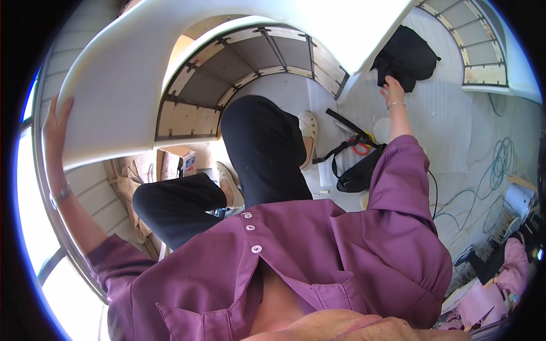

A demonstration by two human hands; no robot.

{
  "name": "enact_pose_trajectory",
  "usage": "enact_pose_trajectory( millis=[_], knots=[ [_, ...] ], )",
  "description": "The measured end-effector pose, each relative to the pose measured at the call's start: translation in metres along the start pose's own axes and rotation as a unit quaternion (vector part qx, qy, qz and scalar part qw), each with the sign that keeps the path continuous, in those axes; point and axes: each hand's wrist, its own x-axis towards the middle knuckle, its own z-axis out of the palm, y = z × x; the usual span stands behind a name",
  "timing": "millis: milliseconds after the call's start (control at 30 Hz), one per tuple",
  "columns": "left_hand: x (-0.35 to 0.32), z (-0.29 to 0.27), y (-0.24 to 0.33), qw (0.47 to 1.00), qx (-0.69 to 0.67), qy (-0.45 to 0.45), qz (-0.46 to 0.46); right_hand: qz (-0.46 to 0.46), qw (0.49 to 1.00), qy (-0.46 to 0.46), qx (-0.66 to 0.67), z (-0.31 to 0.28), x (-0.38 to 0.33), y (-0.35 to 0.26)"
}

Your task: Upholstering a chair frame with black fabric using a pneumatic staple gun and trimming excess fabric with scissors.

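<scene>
Purple smooth-woven fabric fills the near part of the view: a blouse (296, 250) with a row of ornate round buttons, worn over black trousers (261, 148). Right hand (392, 92) reaches out to a black cloth bundle (410, 52), fingers loosely bent at its near end; whether they pinch the cloth, I cannot tell. That bundle lies on the floor's white sheet (443, 125), inside the sheet's right edge and just beside the pointed corner of a white padded piece (116, 85). Its long axis runs roughly away from the person, the narrower end towards the hand and the broader, soft-folded mass beyond. Left hand (56, 129) is open, fingers nearly straight, laid against the padded piece's left edge. This piece is matte and foam-like, rounded at its corners, arching across the far side. Beneath its arch stands a curved frame (190, 120) of pale wood and grey sheeting with dark bands. Nearer on the sheet, a black pouch (358, 173) with a strap slants beside scissors (360, 148) with red handles.
</scene>
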Motion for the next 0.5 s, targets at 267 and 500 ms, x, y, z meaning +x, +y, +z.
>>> enact_pose_trajectory(
  millis=[267, 500],
  knots=[
    [-0.019, -0.005, 0.023, 0.997, -0.023, -0.005, -0.069, 0.072, 0.986, -0.055, -0.137, 0.015, 0.054, 0.012],
    [-0.004, 0.033, 0.028, 0.982, 0.097, 0.091, 0.134, -0.057, 0.994, 0.023, 0.088, -0.045, 0.026, -0.043]
  ],
)
